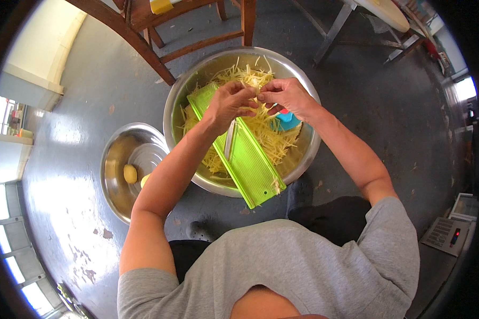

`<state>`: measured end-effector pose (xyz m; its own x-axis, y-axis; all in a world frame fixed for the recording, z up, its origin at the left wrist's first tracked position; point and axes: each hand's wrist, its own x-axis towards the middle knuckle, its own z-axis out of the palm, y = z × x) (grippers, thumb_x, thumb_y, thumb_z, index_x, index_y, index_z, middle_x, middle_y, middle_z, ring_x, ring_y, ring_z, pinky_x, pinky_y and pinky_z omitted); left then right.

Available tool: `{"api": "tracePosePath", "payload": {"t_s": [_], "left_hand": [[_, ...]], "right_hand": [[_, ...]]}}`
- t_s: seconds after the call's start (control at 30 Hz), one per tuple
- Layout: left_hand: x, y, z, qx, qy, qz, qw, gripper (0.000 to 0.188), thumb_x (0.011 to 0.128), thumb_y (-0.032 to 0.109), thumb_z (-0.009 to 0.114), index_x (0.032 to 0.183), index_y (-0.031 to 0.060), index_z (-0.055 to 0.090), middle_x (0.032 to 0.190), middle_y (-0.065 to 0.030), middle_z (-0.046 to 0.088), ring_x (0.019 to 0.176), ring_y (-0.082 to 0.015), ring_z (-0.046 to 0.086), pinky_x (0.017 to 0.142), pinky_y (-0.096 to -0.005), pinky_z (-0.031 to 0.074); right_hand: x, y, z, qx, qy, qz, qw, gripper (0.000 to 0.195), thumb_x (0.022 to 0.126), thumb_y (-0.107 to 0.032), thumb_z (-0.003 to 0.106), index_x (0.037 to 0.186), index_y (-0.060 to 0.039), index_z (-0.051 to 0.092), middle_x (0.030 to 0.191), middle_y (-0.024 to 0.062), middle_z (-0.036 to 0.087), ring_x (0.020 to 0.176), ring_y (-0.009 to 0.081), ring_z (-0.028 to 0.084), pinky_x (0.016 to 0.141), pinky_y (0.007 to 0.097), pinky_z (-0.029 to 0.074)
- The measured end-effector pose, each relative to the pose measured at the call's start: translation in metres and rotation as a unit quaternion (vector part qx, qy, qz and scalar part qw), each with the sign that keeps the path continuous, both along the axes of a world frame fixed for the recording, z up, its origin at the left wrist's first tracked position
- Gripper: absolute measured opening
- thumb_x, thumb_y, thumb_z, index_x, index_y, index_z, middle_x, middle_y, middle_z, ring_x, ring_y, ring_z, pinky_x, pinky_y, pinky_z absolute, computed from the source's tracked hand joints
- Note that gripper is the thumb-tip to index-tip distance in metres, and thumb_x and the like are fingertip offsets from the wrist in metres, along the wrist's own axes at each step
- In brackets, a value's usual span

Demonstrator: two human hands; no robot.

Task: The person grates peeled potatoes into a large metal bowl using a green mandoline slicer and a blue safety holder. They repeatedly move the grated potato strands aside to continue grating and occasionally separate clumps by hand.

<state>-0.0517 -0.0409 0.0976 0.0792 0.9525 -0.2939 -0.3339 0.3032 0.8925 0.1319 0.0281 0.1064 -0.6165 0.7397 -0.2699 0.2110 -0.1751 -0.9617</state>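
Note:
Above a wide steel basin point(303, 159), the fingertips of my left hand point(232, 103) and my right hand point(289, 97) meet. They pinch what looks like a small pale potato piece point(257, 91), mostly hidden by the fingers. Shredded potato point(269, 133) is heaped in the basin. A green plastic mandoline slicer point(251, 163) with a slanted metal blade point(229, 139) lies across the basin, its near end over the rim. Beneath my right hand, a blue plastic object point(288, 121) with a red part rests on the shreds, partly covered.
A smaller steel bowl point(115, 199) at the left holds potatoes point(130, 174), partly behind my left forearm. A wooden chair point(201, 46) stands close beyond the basin. Metal legs point(333, 34) support a pale round-edged top point(385, 14) at the far right. The grey floor point(76, 167) has worn patches.

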Motion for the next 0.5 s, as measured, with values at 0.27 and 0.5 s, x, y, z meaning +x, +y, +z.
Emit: {"api": "tracePosePath", "payload": {"t_s": [0.27,0.5], "left_hand": [[-0.012,0.003,-0.013,-0.015,-0.048,-0.029,0.998,0.023,0.091,0.022,0.062,0.097,0.0005,0.058,0.085,-0.0046,0.06,0.077,-0.0125,0.06,0.069,-0.0249,0.053],[-0.014,0.002,-0.008,-0.005,-0.007,-0.018,1.0,0.024,0.089,0.021,0.063,0.097,-0.0015,0.059,0.082,-0.0047,0.061,0.073,-0.0119,0.061,0.068,-0.0242,0.055]], "right_hand": [[0.004,0.0,-0.002,-0.074,0.081,0.008,0.994,0.026,0.083,-0.023,0.07,0.092,0.0013,0.065,0.081,0.0061,0.063,0.07,0.0118,0.061,0.057,0.0254,0.055],[0.002,0.012,-0.006,0.265,-0.045,-0.015,0.963,0.031,0.08,-0.024,0.072,0.096,0.0017,0.064,0.083,0.0047,0.062,0.078,0.0112,0.059,0.07,0.0257,0.05]]}}
